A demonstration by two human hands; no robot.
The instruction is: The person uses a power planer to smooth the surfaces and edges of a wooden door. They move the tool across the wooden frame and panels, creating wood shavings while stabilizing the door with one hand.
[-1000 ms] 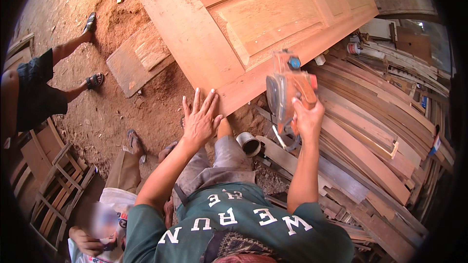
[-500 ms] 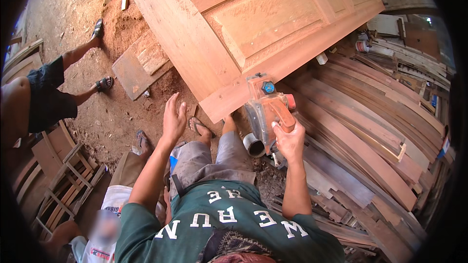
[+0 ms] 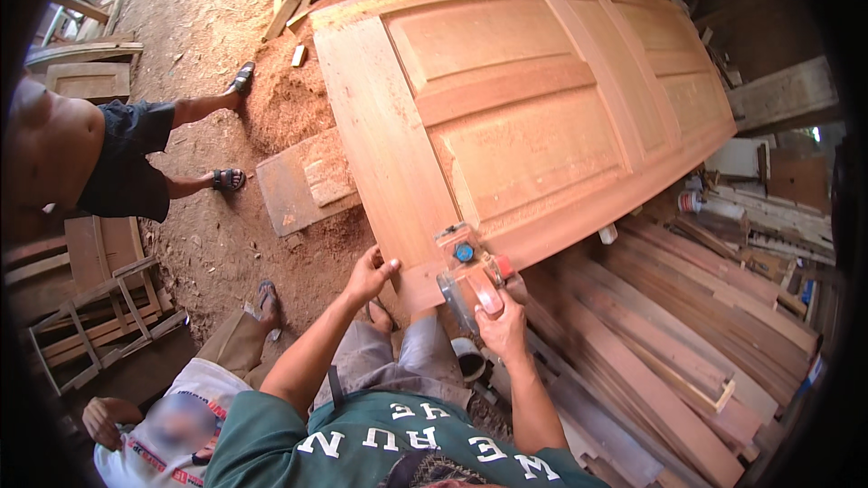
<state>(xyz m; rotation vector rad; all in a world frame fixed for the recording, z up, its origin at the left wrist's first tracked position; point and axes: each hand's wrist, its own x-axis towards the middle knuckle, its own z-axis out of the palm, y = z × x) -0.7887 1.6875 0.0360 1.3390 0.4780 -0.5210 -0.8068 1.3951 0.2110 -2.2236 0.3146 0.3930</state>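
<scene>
A reddish panelled wooden door (image 3: 520, 154) fills the upper middle, its near corner toward me. My left hand (image 3: 371, 276) grips the door's left edge close to that corner, thumb over the top face, some fingertips hidden. My right hand (image 3: 502, 325) is closed on the handle of an orange power planer (image 3: 466, 271) with a blue knob. The planer is at the near end of the door, over the bottom rail; whether it rests flat there I cannot tell.
A co-worker's bare torso and legs (image 3: 117, 149) are at left; another person (image 3: 158, 434) is low beside me. Sawdust (image 3: 280, 108) and a loose board (image 3: 285, 203) lie left of the door. Stacked planks (image 3: 651, 348) fill the right, wooden frames (image 3: 99, 307) the lower left.
My left hand lifted off the door's top, then took hold of its edge. My right hand and the planer moved left onto the near corner. The view shifted, showing more of the door.
</scene>
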